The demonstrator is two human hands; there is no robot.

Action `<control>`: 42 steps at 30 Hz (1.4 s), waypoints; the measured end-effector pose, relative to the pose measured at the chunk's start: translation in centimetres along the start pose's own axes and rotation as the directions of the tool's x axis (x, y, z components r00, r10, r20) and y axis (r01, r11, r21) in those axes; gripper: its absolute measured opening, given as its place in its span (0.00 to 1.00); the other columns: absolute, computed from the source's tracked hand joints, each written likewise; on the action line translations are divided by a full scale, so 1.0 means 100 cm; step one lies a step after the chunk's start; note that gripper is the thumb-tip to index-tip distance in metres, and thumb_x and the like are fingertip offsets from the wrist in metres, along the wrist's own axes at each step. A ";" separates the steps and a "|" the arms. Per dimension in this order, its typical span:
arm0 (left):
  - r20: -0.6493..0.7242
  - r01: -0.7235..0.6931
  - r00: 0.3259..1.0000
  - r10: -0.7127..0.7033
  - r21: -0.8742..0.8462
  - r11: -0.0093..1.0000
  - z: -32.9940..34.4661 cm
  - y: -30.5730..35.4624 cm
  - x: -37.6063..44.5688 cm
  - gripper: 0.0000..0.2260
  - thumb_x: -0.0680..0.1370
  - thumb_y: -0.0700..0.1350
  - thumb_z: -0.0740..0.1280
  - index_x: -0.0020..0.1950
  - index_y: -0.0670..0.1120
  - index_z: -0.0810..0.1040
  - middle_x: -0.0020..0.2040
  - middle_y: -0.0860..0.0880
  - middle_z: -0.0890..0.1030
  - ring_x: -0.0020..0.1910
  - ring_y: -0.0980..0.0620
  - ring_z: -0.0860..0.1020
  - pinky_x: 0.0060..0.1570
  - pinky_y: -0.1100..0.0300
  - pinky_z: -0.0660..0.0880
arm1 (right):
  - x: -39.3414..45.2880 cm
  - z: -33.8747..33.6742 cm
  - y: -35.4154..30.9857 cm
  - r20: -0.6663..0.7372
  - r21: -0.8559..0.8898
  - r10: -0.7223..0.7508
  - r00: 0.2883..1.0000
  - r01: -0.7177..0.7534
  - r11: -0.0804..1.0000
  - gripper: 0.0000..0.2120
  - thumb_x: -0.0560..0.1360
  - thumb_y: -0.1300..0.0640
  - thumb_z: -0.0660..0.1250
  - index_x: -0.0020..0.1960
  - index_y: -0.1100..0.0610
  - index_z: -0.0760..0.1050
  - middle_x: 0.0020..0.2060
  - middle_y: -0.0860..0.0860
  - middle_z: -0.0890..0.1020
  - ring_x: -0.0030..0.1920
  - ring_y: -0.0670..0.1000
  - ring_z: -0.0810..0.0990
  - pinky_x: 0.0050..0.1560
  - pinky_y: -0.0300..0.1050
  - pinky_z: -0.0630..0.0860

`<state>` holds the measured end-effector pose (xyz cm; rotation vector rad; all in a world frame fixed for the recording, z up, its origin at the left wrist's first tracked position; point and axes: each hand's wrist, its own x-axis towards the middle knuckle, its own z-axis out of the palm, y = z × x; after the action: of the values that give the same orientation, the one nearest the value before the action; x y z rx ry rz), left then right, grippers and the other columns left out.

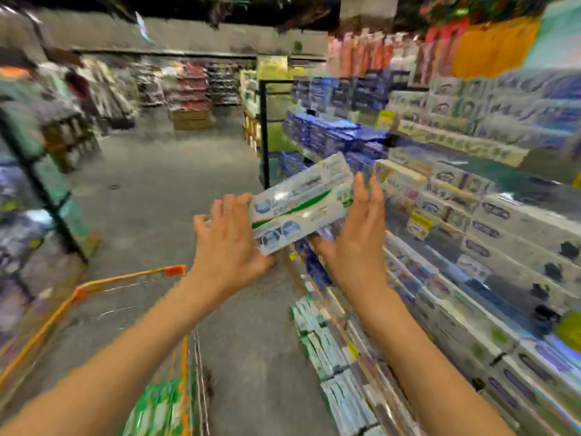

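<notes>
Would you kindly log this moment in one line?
item: white-green pack; left hand: grips end; right hand: flat against other end; cart: lower left

Grey shop floor (176, 171) runs between stocked shelves (471, 215) under a dark ceiling (251, 7).

No legible text on any packaging.

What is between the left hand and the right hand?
In the head view, a white box pack with a green stripe lies between the left hand and the right hand; both touch it.
</notes>
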<state>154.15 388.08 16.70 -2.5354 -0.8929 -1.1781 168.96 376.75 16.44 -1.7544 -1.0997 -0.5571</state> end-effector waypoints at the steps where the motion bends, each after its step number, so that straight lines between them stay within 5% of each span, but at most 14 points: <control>1: -0.031 0.047 0.998 -0.047 0.015 0.999 -0.020 -0.016 -0.005 0.36 0.62 0.65 0.62 0.62 0.44 0.64 0.51 0.42 0.73 0.46 0.44 0.66 0.40 0.51 0.66 | 0.004 0.006 -0.026 0.032 0.038 -0.037 0.999 0.036 0.999 0.50 0.63 0.56 0.78 0.75 0.64 0.52 0.72 0.68 0.58 0.72 0.63 0.56 0.70 0.58 0.58; 4: -0.117 0.223 0.969 -0.220 0.015 0.975 -0.076 -0.062 -0.029 0.35 0.62 0.64 0.60 0.63 0.44 0.62 0.53 0.41 0.72 0.50 0.43 0.66 0.42 0.49 0.64 | 0.002 0.028 -0.107 0.088 0.265 -0.080 0.993 0.054 0.963 0.52 0.66 0.56 0.77 0.75 0.67 0.45 0.73 0.65 0.54 0.74 0.59 0.53 0.73 0.46 0.53; 6: -0.115 0.378 0.919 -0.376 -0.008 0.926 -0.111 -0.092 -0.050 0.37 0.64 0.61 0.67 0.66 0.43 0.63 0.58 0.42 0.70 0.57 0.43 0.66 0.49 0.45 0.65 | -0.013 0.045 -0.166 0.203 0.480 0.034 0.979 -0.130 0.868 0.53 0.67 0.56 0.77 0.76 0.63 0.42 0.74 0.59 0.55 0.72 0.50 0.58 0.70 0.37 0.58; 8: -0.078 0.518 0.851 -0.519 -0.029 0.855 -0.142 -0.124 -0.073 0.39 0.67 0.58 0.72 0.69 0.42 0.60 0.63 0.44 0.66 0.63 0.43 0.65 0.55 0.44 0.64 | -0.036 0.067 -0.225 0.505 0.593 0.145 0.851 -0.464 0.658 0.51 0.69 0.57 0.75 0.77 0.57 0.42 0.70 0.54 0.64 0.65 0.47 0.68 0.59 0.34 0.68; 11: -0.049 0.640 0.765 -0.642 -0.049 0.767 -0.180 -0.173 -0.109 0.37 0.69 0.59 0.70 0.69 0.43 0.58 0.64 0.46 0.64 0.65 0.45 0.63 0.59 0.44 0.62 | -0.081 0.103 -0.301 0.828 0.553 -0.016 0.561 -0.810 0.193 0.39 0.71 0.59 0.70 0.75 0.56 0.52 0.62 0.59 0.75 0.45 0.48 0.81 0.38 0.41 0.77; 13: -0.013 0.698 0.714 -0.700 -0.067 0.713 -0.199 -0.196 -0.133 0.36 0.69 0.58 0.69 0.68 0.43 0.58 0.64 0.47 0.64 0.66 0.45 0.62 0.62 0.42 0.61 | -0.111 0.123 -0.340 0.842 0.540 -0.091 0.532 -0.835 0.104 0.26 0.74 0.64 0.67 0.69 0.60 0.61 0.57 0.60 0.78 0.38 0.47 0.82 0.32 0.39 0.77; 15: 0.031 0.727 0.686 -0.727 -0.086 0.682 -0.210 -0.209 -0.154 0.35 0.70 0.57 0.68 0.70 0.43 0.57 0.65 0.46 0.63 0.67 0.45 0.61 0.64 0.40 0.60 | -0.134 0.138 -0.369 0.835 0.550 -0.025 0.550 -0.833 0.059 0.18 0.74 0.65 0.68 0.62 0.60 0.68 0.54 0.58 0.80 0.44 0.51 0.82 0.42 0.43 0.80; 20: 0.275 0.710 0.703 -0.656 -0.207 0.674 -0.211 -0.250 -0.199 0.43 0.66 0.58 0.71 0.73 0.41 0.54 0.67 0.45 0.61 0.67 0.45 0.63 0.65 0.46 0.65 | -0.166 0.176 -0.393 0.792 0.557 0.153 0.590 -0.803 0.213 0.18 0.69 0.66 0.73 0.57 0.62 0.72 0.46 0.53 0.82 0.43 0.48 0.82 0.40 0.39 0.81; 23: 0.484 0.785 0.618 -0.619 -0.345 0.514 -0.209 -0.277 -0.215 0.39 0.67 0.55 0.76 0.68 0.44 0.57 0.62 0.49 0.65 0.58 0.52 0.72 0.51 0.63 0.75 | -0.172 0.196 -0.379 0.853 0.463 0.116 0.509 -0.840 0.281 0.11 0.71 0.65 0.72 0.45 0.54 0.71 0.39 0.47 0.80 0.37 0.46 0.81 0.35 0.40 0.79; 26: 0.555 0.845 0.528 -0.642 -0.416 0.336 -0.191 -0.298 -0.221 0.23 0.74 0.50 0.70 0.61 0.48 0.59 0.51 0.56 0.68 0.44 0.65 0.71 0.34 0.76 0.71 | -0.183 0.225 -0.363 0.921 0.340 0.091 0.378 -0.896 0.287 0.19 0.70 0.60 0.74 0.58 0.59 0.73 0.52 0.56 0.82 0.46 0.53 0.83 0.44 0.50 0.81; 29: 0.587 0.856 0.495 -0.640 -0.456 0.244 -0.162 -0.314 -0.228 0.23 0.75 0.51 0.68 0.63 0.50 0.60 0.52 0.58 0.72 0.45 0.67 0.73 0.38 0.73 0.72 | -0.194 0.253 -0.347 0.960 0.228 0.103 0.262 -0.939 0.258 0.27 0.69 0.57 0.75 0.64 0.60 0.69 0.54 0.57 0.81 0.46 0.55 0.83 0.40 0.48 0.81; 32: 0.658 0.859 0.484 -0.577 -0.482 0.172 -0.133 -0.322 -0.231 0.27 0.72 0.48 0.71 0.65 0.51 0.61 0.58 0.57 0.74 0.52 0.64 0.76 0.48 0.66 0.75 | -0.199 0.276 -0.326 0.975 0.161 0.104 0.196 -0.948 0.276 0.35 0.61 0.51 0.79 0.64 0.58 0.70 0.53 0.55 0.82 0.48 0.56 0.83 0.48 0.55 0.81; 39: 0.648 0.908 0.396 -0.651 -0.383 0.172 -0.083 -0.338 -0.242 0.25 0.74 0.49 0.69 0.67 0.55 0.61 0.59 0.58 0.72 0.56 0.59 0.74 0.51 0.66 0.68 | -0.209 0.324 -0.255 0.972 0.037 0.203 0.120 -0.927 0.374 0.26 0.71 0.55 0.73 0.65 0.59 0.68 0.47 0.48 0.78 0.45 0.47 0.79 0.50 0.46 0.75; 42: 0.664 0.931 0.350 -0.661 -0.326 0.166 -0.064 -0.349 -0.252 0.29 0.77 0.48 0.67 0.74 0.50 0.57 0.67 0.54 0.68 0.59 0.56 0.69 0.58 0.61 0.66 | -0.235 0.349 -0.214 0.931 -0.068 0.352 0.096 -0.902 0.426 0.31 0.74 0.57 0.70 0.72 0.62 0.61 0.55 0.53 0.76 0.54 0.54 0.77 0.53 0.46 0.72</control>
<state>116.64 402.16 -0.18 -2.8393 -2.7317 -1.4402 135.33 400.75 -6.39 -1.7053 -0.7036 1.3641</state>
